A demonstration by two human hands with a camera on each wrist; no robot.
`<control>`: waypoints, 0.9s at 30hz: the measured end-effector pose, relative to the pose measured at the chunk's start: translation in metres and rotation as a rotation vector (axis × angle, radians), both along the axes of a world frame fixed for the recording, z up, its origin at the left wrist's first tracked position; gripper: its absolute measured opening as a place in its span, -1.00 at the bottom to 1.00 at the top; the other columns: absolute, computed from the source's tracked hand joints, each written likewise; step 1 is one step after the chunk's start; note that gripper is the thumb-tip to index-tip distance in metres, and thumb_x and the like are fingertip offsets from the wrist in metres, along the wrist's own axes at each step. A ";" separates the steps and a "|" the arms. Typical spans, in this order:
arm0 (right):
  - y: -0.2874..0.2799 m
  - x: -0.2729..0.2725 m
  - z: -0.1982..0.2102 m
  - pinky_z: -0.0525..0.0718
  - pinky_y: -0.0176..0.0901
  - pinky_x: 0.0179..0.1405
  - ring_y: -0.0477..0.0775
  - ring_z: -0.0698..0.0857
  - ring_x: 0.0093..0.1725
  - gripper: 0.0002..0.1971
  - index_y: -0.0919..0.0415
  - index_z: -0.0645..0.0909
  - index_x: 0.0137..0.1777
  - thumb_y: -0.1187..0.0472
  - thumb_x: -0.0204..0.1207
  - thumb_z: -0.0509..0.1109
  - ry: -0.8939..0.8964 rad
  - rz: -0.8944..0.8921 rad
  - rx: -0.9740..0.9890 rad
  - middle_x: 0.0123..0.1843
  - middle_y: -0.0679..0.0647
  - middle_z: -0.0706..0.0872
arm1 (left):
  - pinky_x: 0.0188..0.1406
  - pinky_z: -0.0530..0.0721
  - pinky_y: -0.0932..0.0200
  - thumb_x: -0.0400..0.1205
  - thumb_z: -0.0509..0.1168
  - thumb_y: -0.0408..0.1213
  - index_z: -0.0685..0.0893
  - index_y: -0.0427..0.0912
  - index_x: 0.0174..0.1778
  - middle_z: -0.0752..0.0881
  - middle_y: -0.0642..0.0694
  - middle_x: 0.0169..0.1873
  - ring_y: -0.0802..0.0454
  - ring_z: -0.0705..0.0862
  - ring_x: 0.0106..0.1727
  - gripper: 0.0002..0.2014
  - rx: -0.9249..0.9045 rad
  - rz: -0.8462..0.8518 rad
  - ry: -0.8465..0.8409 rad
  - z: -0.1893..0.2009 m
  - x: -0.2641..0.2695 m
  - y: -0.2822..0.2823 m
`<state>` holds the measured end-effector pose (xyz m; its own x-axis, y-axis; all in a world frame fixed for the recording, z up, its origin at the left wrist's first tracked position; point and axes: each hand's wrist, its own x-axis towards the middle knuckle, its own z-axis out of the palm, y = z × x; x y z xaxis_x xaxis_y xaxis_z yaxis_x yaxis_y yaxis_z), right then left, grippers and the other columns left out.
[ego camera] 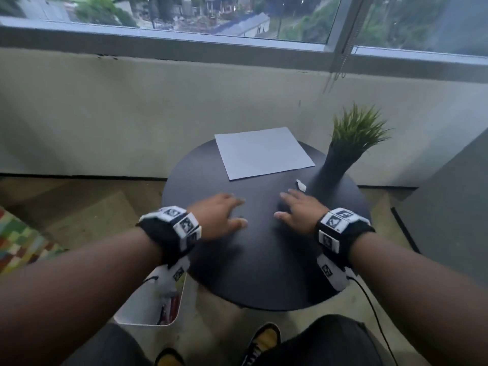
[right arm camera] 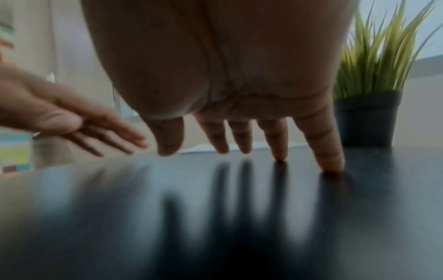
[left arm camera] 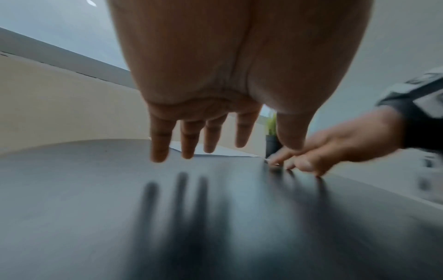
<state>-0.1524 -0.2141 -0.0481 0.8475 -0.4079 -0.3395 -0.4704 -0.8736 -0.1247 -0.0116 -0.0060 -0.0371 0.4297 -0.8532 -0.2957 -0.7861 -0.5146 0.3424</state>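
Note:
A white sheet of paper [ego camera: 264, 153] lies flat at the far side of a round black table [ego camera: 264, 273]. Both hands hover palm down over the table's middle, short of the paper. My left hand [ego camera: 219, 216] has its fingers [left arm camera: 160, 144] straight and spread, just above the surface, holding nothing. My right hand [ego camera: 297, 211] is also spread; its little fingertip [right arm camera: 332, 164] touches the tabletop [right arm camera: 239, 217]. The paper's near edge [left arm camera: 215, 152] shows beyond the left fingers. A small white scrap [ego camera: 301, 185] lies right of the right hand.
A black pot with green grass-like leaves [ego camera: 340, 159] stands at the table's right side, close to the right hand [right arm camera: 366, 117]. A white bin [ego camera: 148, 305] with some items sits on the floor left of the table. A wall and window lie behind.

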 end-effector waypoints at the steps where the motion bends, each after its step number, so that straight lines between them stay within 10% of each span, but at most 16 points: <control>1: 0.010 -0.001 -0.007 0.13 0.26 0.62 0.24 0.03 0.70 -0.14 -0.03 0.06 0.68 -0.43 0.46 0.16 0.079 0.004 -0.024 0.74 -0.03 -0.01 | 0.69 0.18 -0.07 0.67 0.16 0.32 0.22 0.15 0.74 0.20 -0.13 0.74 -0.14 0.19 0.74 -0.28 0.064 0.030 0.010 -0.001 0.008 -0.009; 4: 0.060 -0.018 0.000 0.10 0.37 0.58 0.13 -0.05 0.72 -0.10 -0.04 0.08 0.68 -0.48 0.43 0.14 0.100 0.384 0.026 0.75 -0.07 -0.06 | 0.72 0.00 -0.20 0.74 0.05 0.28 0.05 0.18 0.77 -0.04 -0.22 0.78 -0.32 -0.03 0.76 -0.31 0.175 0.082 -0.016 -0.001 0.022 -0.030; 6: 0.065 -0.024 0.018 0.38 0.12 0.54 0.04 0.42 0.55 -0.42 -0.07 0.51 0.46 -0.34 0.54 0.21 0.058 0.528 0.295 0.56 0.01 0.49 | 0.65 -0.01 -0.38 0.78 0.03 0.17 0.03 0.19 0.77 -0.13 -0.16 0.78 -0.34 -0.10 0.76 -0.37 0.292 0.036 -0.076 -0.005 0.018 -0.033; 9: 0.021 -0.005 0.032 0.60 -0.06 0.28 -0.06 0.73 0.12 -0.72 0.02 0.72 0.20 -0.05 0.61 0.34 -0.298 0.235 0.404 0.10 -0.02 0.81 | 0.68 0.12 -0.27 0.76 0.13 -0.02 0.44 0.03 0.64 0.22 -0.15 0.74 -0.23 0.18 0.73 -0.51 0.295 -0.281 0.199 0.005 -0.004 -0.033; 11: -0.009 0.015 0.024 0.39 0.00 0.52 0.04 0.59 0.41 -0.59 0.08 0.57 0.43 0.00 0.63 0.31 -0.323 0.069 0.197 0.41 0.06 0.66 | 0.52 0.49 0.01 0.64 0.20 -0.09 0.74 -0.03 0.34 0.70 -0.06 0.40 0.00 0.64 0.39 -0.61 0.240 -0.344 0.570 0.023 -0.021 -0.034; 13: -0.014 0.027 0.007 0.18 0.15 0.62 0.17 0.29 0.63 -0.36 0.10 0.29 0.61 -0.17 0.60 0.23 -0.063 0.046 0.018 0.67 0.15 0.29 | 0.28 0.65 0.10 0.55 0.23 -0.09 0.82 0.05 0.09 0.84 -0.03 0.09 0.04 0.76 0.10 -0.70 0.062 -0.243 0.549 0.034 -0.019 -0.045; 17: 0.039 0.007 -0.006 0.03 0.57 0.49 0.17 -0.16 0.71 -0.05 -0.04 -0.03 0.68 -0.53 0.39 0.10 0.125 0.226 0.016 0.74 -0.09 -0.17 | 0.58 0.33 0.03 0.76 0.20 0.00 0.54 0.08 0.57 0.51 -0.16 0.52 -0.14 0.43 0.59 -0.57 -0.087 0.033 0.046 0.021 0.014 -0.058; 20: 0.062 -0.030 0.022 0.16 0.22 0.60 -0.05 0.15 0.68 -0.30 -0.09 0.29 0.62 -0.34 0.53 0.25 0.101 0.499 0.305 0.69 -0.08 0.23 | 0.63 0.03 -0.40 0.70 0.05 0.34 0.15 0.28 0.72 0.00 -0.13 0.76 -0.21 -0.04 0.77 -0.35 0.257 0.031 -0.044 -0.002 0.004 -0.037; 22: 0.036 -0.042 0.031 0.34 -0.18 0.56 -0.22 0.47 0.49 -0.48 -0.11 0.50 0.51 -0.16 0.56 0.36 -0.090 0.301 0.557 0.50 -0.17 0.56 | 0.62 -0.05 -0.48 0.67 0.01 0.40 0.07 0.24 0.74 -0.16 -0.12 0.78 -0.23 -0.18 0.77 -0.28 0.343 -0.143 -0.059 -0.006 -0.015 -0.021; 24: -0.009 -0.045 0.023 0.25 -0.21 0.59 -0.09 0.40 0.57 -0.46 -0.03 0.45 0.55 -0.13 0.59 0.35 -0.255 -0.020 0.392 0.58 -0.05 0.48 | 0.70 -0.02 -0.29 0.70 0.05 0.34 0.34 0.17 0.69 0.04 -0.09 0.78 -0.12 -0.06 0.78 -0.36 0.256 -0.347 0.150 0.000 -0.029 -0.007; 27: -0.018 -0.055 0.002 0.11 0.32 0.61 0.25 -0.01 0.71 -0.20 -0.05 0.13 0.67 -0.41 0.50 0.14 0.075 -0.241 0.077 0.75 0.10 -0.02 | 0.69 0.12 0.13 0.47 0.06 0.53 0.59 0.16 0.53 0.36 0.06 0.68 0.16 0.24 0.70 -0.20 0.004 -0.258 0.379 0.003 -0.029 0.011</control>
